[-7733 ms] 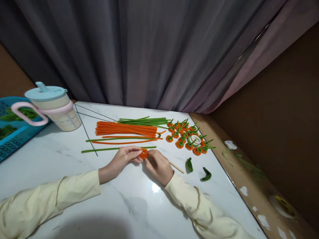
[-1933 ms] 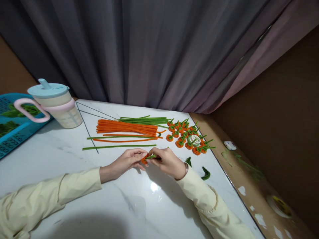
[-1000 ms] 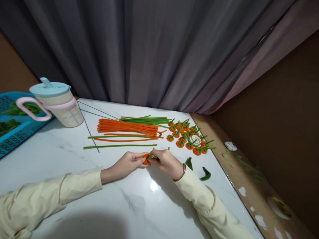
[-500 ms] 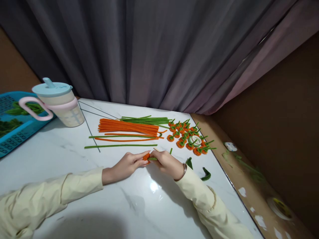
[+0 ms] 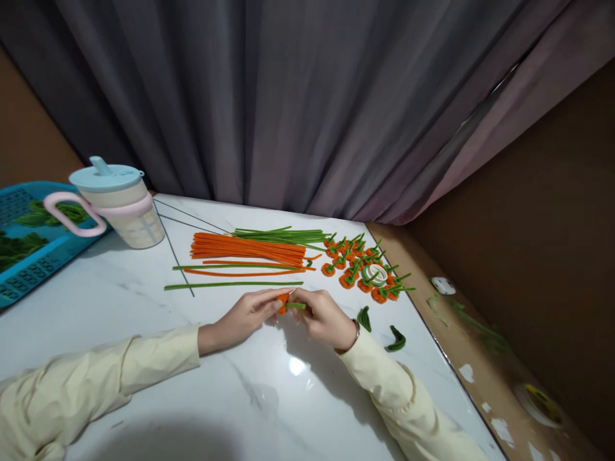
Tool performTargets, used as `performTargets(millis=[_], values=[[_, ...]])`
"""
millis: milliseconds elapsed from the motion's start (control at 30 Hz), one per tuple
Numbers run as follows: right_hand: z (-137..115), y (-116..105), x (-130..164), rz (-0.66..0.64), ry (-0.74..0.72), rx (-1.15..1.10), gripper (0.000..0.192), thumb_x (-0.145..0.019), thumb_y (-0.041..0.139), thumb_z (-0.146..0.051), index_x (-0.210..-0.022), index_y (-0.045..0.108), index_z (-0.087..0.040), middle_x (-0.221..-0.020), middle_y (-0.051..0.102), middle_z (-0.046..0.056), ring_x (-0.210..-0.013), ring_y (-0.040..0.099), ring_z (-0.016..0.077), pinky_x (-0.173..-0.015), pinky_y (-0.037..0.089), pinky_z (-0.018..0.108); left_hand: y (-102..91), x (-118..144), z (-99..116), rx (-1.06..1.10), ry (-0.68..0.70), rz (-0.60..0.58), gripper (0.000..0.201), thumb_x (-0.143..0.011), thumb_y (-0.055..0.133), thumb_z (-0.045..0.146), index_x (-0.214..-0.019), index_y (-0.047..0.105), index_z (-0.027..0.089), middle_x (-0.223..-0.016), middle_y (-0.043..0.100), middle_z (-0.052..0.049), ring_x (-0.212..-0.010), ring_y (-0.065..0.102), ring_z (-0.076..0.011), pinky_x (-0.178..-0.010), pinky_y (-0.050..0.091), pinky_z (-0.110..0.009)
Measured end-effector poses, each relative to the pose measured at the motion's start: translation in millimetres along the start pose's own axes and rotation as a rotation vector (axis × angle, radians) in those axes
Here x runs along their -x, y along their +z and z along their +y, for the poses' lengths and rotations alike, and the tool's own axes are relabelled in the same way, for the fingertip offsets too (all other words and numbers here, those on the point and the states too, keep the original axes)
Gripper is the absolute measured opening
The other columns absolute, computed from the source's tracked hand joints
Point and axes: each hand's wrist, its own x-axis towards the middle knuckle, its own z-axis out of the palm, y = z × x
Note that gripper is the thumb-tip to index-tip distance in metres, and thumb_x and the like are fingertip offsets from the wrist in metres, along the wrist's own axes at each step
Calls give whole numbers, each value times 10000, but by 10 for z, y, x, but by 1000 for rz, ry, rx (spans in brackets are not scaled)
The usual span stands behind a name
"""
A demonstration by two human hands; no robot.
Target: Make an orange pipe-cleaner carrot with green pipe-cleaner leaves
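My left hand (image 5: 246,318) is closed around a small orange pipe-cleaner pumpkin (image 5: 282,303), pinched between thumb and fingers above the table. A short green stem (image 5: 296,305) sticks out of it to the right. The bent fingers of my right hand (image 5: 327,318) press on the pumpkin's upper right side, over the stem; their tips are partly hidden. Just beyond both hands lie a long green pipe cleaner (image 5: 235,283) and a few loose orange and green ones. To the right of my right wrist rest two dark green curled pieces (image 5: 364,318).
A bundle of orange pipe cleaners (image 5: 247,246) lies before a green bundle (image 5: 281,235). Several finished orange pumpkins (image 5: 348,280) surround a white tape roll (image 5: 375,274). At left stand a lidded cup (image 5: 139,224) and a blue basket (image 5: 29,282). A grey curtain (image 5: 288,109) hangs behind.
My right fingers have moved off the green stem onto the pumpkin's upper side, leaving the stem in plain sight. A short green strip that stuck up behind the right hand no longer shows.
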Motion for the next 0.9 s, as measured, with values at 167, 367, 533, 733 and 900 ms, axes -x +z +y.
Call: performTargets(millis=[167, 367, 533, 733, 900], values=[[0, 8, -16, -38, 233, -440, 63, -823, 470, -234, -775, 475, -194, -581, 547, -41, -323, 483, 86, -315, 374, 190, -7, 8, 6, -64, 76, 33, 423, -894, 502, 386, -1283, 541, 225, -1301, 569, -73, -1185, 537, -222, -1009, 427, -358], [-24, 64, -9, 8, 164, -354, 48, -814, 479, -184, -779, 512, -185, -581, 563, -36, -354, 496, 86, -368, 389, 193, 46, 38, 12, -149, 153, 149, 357, -903, 484, 344, -1189, 625, 184, -1062, 692, -78, -985, 637, -205, -850, 522, -303], [-75, 101, 36, 120, -50, 15, 184, -765, 445, -37, -811, 560, -173, -670, 622, -7, -537, 536, 105, -543, 405, 214, 86, 48, 71, -134, 118, 196, 343, -910, 458, 361, -1080, 671, 152, -913, 700, -61, -858, 635, -180, -802, 518, -285], [-34, 141, 32, 258, -327, 663, 227, -749, 462, 12, -795, 586, -172, -799, 619, 50, -792, 486, 190, -668, 338, 306, 81, 10, 167, -90, -84, 126, 437, -912, 400, 438, -665, 616, 150, -607, 588, 2, -605, 559, -133, -613, 482, -238], [-11, 206, 24, 182, -518, 959, 192, -889, 428, -101, -818, 606, -113, -741, 578, 77, -695, 460, 193, -622, 331, 340, 45, -49, 158, -44, -246, 19, 468, -865, 446, 497, -551, 513, 158, -529, 564, -3, -526, 564, -140, -556, 463, -243]])
